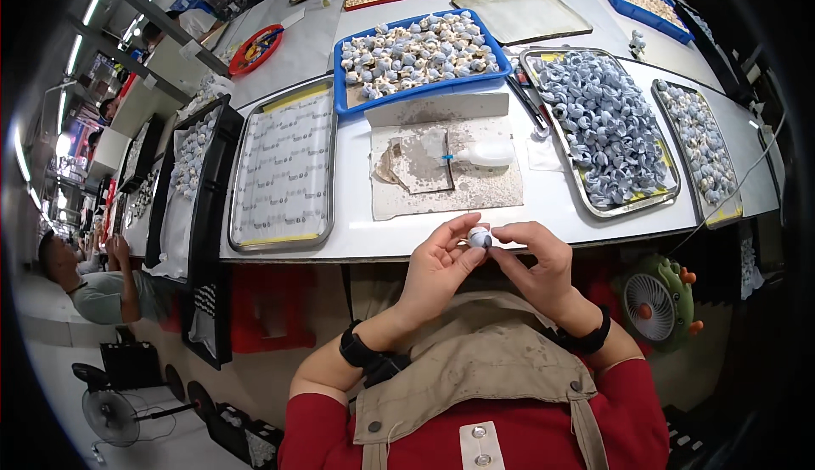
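Over to the head view: held one small grey-and-white ball (480, 237) just in from the front edge of the table (560, 219), short of the near edge of the cardboard (501, 204). Pinched it between thumb and fingers of the left hand (441, 264), then met it from the other side with thumb and forefinger of the right hand (542, 259), pinching too. Could not tell how hard. Looked best to brace with the left, nudge with the right, press evenly and turn slowly.

Now for room: found white tabletop showing along the front edge, between the cardboard and the near corner of the metal tray (632, 204) on the right. Saw tighter going toward the back, with the blue tray (341, 88) close behind the cardboard's far edge, and the paper-lined tray (284, 164) flanking its left. Needed care, probably, around the white bottle (488, 154), lying inside the cardboard's right edge.
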The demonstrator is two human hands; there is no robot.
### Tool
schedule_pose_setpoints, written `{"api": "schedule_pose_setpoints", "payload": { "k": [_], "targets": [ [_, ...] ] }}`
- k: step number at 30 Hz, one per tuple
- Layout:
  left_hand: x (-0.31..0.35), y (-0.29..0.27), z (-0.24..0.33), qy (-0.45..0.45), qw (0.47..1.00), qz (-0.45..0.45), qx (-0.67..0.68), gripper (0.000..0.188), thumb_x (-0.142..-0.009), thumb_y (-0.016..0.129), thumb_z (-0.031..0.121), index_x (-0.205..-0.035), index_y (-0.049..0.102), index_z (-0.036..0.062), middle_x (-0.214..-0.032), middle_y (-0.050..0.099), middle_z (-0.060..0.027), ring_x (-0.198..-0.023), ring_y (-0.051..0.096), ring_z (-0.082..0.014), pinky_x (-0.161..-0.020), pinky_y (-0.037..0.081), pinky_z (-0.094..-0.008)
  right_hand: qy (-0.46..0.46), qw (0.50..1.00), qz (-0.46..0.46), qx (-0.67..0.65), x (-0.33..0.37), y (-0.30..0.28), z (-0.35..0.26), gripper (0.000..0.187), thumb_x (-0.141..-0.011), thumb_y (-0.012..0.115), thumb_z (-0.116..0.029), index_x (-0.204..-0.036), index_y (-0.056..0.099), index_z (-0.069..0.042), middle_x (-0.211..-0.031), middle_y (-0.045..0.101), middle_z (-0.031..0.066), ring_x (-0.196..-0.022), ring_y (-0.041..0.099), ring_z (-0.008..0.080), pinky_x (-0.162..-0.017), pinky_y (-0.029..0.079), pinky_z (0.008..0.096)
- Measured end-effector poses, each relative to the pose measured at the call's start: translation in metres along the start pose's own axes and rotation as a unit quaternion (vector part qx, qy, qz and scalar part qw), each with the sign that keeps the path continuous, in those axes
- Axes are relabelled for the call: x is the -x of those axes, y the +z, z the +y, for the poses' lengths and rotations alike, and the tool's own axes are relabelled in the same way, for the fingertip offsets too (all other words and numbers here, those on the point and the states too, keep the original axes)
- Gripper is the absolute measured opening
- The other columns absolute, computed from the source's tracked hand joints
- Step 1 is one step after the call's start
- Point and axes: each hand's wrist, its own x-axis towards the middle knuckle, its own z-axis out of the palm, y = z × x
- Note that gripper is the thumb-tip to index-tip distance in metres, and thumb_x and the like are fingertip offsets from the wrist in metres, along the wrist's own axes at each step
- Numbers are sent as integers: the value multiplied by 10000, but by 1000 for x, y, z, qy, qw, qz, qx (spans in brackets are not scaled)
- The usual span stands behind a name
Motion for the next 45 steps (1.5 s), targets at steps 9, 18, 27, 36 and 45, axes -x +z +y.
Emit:
{"api": "schedule_pose_setpoints", "payload": {
  "k": [9,18,27,36,45],
  "targets": [
    [16,10,1,65,986,0,-152,391,-901,591,42,-1272,495,-35,-1203,576,-92,-1014,557,-96,-872,478,-227,-153,977,3,146,6,-9,-20,186,-689,740,-12,-855,669,-56,-782,643,48,-662,605,195,-594,491,302],
    [28,0,8,135,961,48,-235,264,-904,596,65,-1153,598,-21,-1055,648,-72,-875,596,-75,-786,502,-204,-198,974,-74,76,-14,-6,-16,162,-685,751,-36,-814,659,-67,-732,631,27,-644,583,189,-573,461,299],
    [17,0,21,69,997,-20,-32,370,-899,603,71,-1248,517,-18,-1150,605,-86,-918,578,-80,-829,492,-220,-87,995,-13,50,-15,-2,-28,223,-659,766,-8,-849,662,-58,-783,646,53,-672,617,183,-564,495,276],
    [-13,4,0,-17,997,-72,33,408,-904,575,24,-1299,476,-6,-1115,603,-79,-973,584,-99,-854,495,-219,-38,995,-4,90,-9,-11,-8,231,-672,740,56,-874,652,-11,-785,647,102,-694,631,199,-614,500,278],
    [-1,-11,4,27,999,-33,27,429,-905,573,27,-1311,445,-32,-1201,557,-89,-1003,574,-111,-876,503,-246,-28,998,-47,43,-23,4,-14,239,-689,747,21,-906,656,-23,-846,656,95,-761,642,204,-665,511,291]
  ]
}}
